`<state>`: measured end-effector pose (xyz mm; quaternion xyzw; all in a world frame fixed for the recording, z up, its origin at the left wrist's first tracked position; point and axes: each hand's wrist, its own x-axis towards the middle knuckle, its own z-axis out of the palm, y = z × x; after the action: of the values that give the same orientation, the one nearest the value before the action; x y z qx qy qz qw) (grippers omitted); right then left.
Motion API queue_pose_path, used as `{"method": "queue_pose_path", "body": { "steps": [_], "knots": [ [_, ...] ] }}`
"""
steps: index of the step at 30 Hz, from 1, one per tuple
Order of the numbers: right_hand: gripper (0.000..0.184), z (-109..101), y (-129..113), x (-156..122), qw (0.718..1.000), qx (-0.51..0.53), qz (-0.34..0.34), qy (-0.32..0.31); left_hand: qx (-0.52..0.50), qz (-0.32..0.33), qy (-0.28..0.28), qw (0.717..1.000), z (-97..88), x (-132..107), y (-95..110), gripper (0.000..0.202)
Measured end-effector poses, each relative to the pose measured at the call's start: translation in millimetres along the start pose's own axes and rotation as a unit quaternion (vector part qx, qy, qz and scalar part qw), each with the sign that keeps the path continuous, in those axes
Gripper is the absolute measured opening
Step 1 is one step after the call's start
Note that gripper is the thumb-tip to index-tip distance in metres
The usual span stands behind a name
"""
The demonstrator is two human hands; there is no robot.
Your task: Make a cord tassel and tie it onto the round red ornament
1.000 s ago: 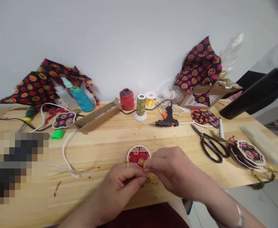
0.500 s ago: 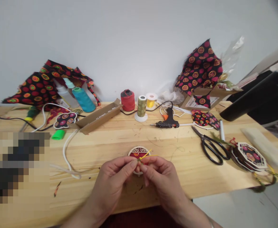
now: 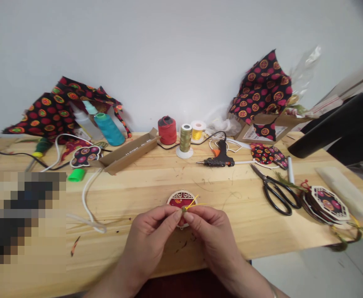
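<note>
Both my hands meet above the table's front part, thumbs and forefingers pinched close together. Between the fingertips is a small olive-green bundle point(image 3: 184, 210), from which the loose ends of a yellow thread point(image 3: 192, 202) stick up and to the right. My left hand point(image 3: 152, 238) grips the bundle from the left. From the other side, my right hand point(image 3: 215, 234) pinches at the same spot. Just beneath the fingers lies a round wooden-framed ornament point(image 3: 174, 201) with red patterned fabric and a lattice top, its lower part mostly covered by my hands.
Behind stand red point(image 3: 167, 131), olive point(image 3: 186, 138) and yellow point(image 3: 197, 131) thread spools. A glue gun point(image 3: 220, 159) lies ahead, black-handled scissors point(image 3: 276, 192) and stacked octagonal ornaments point(image 3: 328, 203) to the right. A cardboard tray point(image 3: 130, 153) and white cable point(image 3: 88, 198) are left.
My fingertips have closed nearer together around the green bundle, and the right hand's lower fingers have tucked in. The round ornament stays in place.
</note>
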<state>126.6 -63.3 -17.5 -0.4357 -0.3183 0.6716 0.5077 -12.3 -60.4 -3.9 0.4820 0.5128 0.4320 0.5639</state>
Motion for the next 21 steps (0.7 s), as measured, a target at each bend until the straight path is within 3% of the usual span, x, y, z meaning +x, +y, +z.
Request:
{"method": "queue_pose_path", "body": {
  "steps": [9,14,21],
  "knots": [
    [0.009,-1.6,3.6,0.6,1.0,0.02,-0.002,-0.004,0.036,-0.033,0.004,0.999,0.6,-0.6,3.6,0.017],
    [0.011,-2.6,1.6,0.4,1.0,0.008,0.003,0.001,-0.039,-0.08,-0.015,0.996,-1.4,-2.9,-3.3,0.015],
    [0.013,-3.3,-8.9,0.3,1.0,0.011,-0.006,-0.014,-0.113,-0.061,-0.043,0.991,-4.0,-4.7,-2.4,0.02]
  ]
}}
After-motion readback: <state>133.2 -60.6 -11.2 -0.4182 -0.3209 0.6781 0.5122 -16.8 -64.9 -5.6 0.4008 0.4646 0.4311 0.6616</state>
